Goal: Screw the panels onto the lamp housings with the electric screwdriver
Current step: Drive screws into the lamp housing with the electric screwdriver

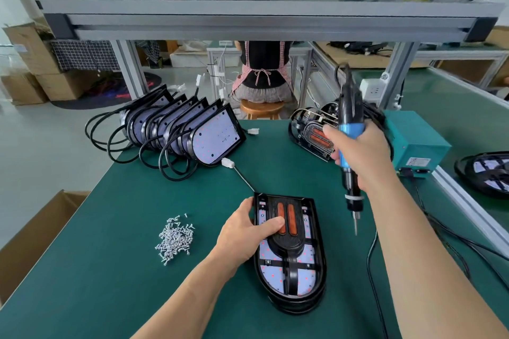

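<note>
Your left grip (245,231) holds the housing (319,264), which lies flat on the green bench (124,283) just in front of you. The fingers curl round its left rim and the thumb presses across the black panel (289,241) set in it, touching an orange strip. Your right grip (363,154) is wrapped tight round the blue screwdriver (349,107), held upright. Its bit (356,224) points down, just right of the housing and apart from it. A loose heap of screws (175,239) lies on the bench left of the housing, near your left wrist. Farther back on the left, a row of lamps (179,126) leans on edge, black cables looping off the bench edge. Behind your right grip lies one more lamp (309,129), beside a teal box (416,140).
</note>
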